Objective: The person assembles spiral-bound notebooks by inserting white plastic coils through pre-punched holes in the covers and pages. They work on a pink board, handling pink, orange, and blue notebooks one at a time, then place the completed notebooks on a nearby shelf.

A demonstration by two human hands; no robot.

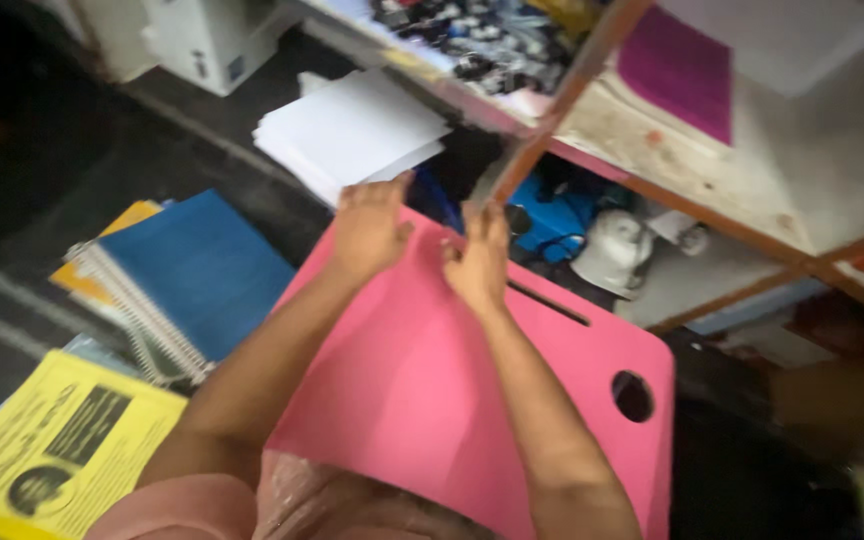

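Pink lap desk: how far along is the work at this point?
Done: a stack of white paper and spiral-bound books lie beside the person. In hand: left hand and right hand rest on the far edge of the pink lap desk, holding nothing clearly visible. Left: its surface is bare.

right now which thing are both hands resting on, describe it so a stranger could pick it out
Start at the wooden shelf frame at top right. Just below it, across the person's lap, lies a pink board; the left hand and right hand rest on its far edge. Unlike the books at left, it has a slot and a round hole.
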